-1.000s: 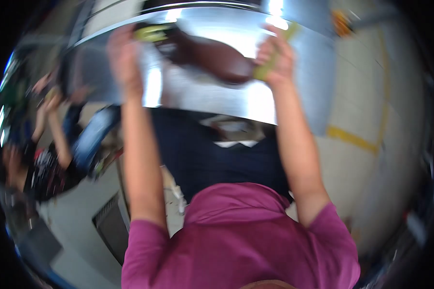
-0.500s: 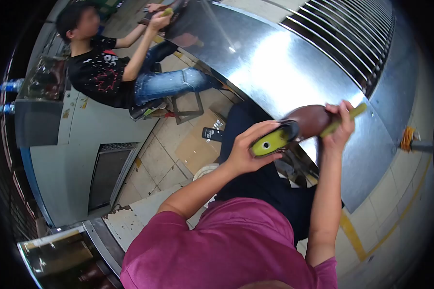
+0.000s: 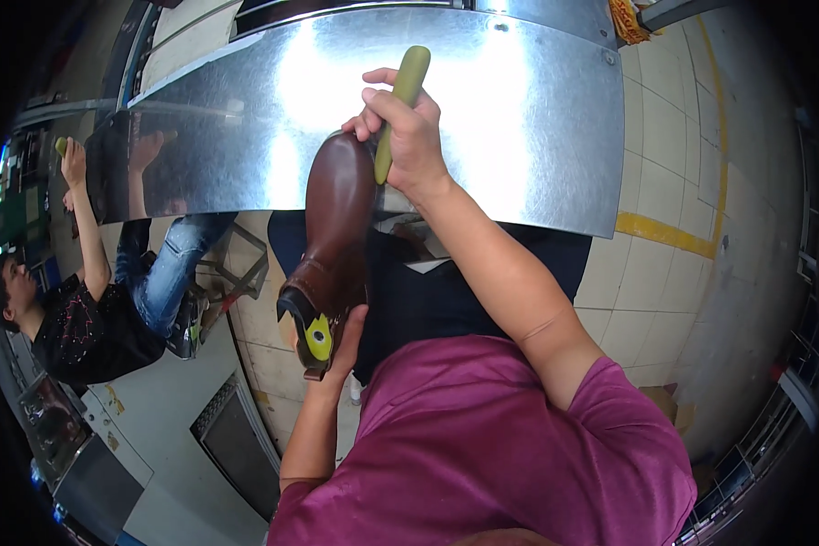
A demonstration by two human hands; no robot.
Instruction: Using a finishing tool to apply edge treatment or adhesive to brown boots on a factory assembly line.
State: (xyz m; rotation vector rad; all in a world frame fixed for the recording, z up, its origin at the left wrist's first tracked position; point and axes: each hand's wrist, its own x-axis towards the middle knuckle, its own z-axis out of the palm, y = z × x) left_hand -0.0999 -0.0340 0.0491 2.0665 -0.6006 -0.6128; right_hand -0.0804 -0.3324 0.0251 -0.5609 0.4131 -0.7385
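Note:
A brown leather boot (image 3: 338, 196) stretches over my lap with its glossy toe pointing away, above the near edge of the metal table. The yellow-green shoe last (image 3: 318, 337), with a round hole in it, shows at the boot's opening. My left hand (image 3: 346, 346) grips the boot by its ankle end; most of those fingers are hidden behind it. A smooth olive-green stick (image 3: 413, 77) with rounded ends is held in my right hand (image 3: 409, 136), beside the toe. Some fingertips of this hand rest at the toe's edge.
The shiny metal table (image 3: 537, 118) spans the space ahead. At far left a seated co-worker (image 3: 82, 318) in a black shirt raises a similar green stick. A grey cabinet (image 3: 155, 428) stands at lower left. On the right, yellow tape (image 3: 664, 234) marks the tiled floor.
My view has swung to the right. The boot now points straight ahead, its length in full view, and the stick in my right hand stands more upright beside the toe.

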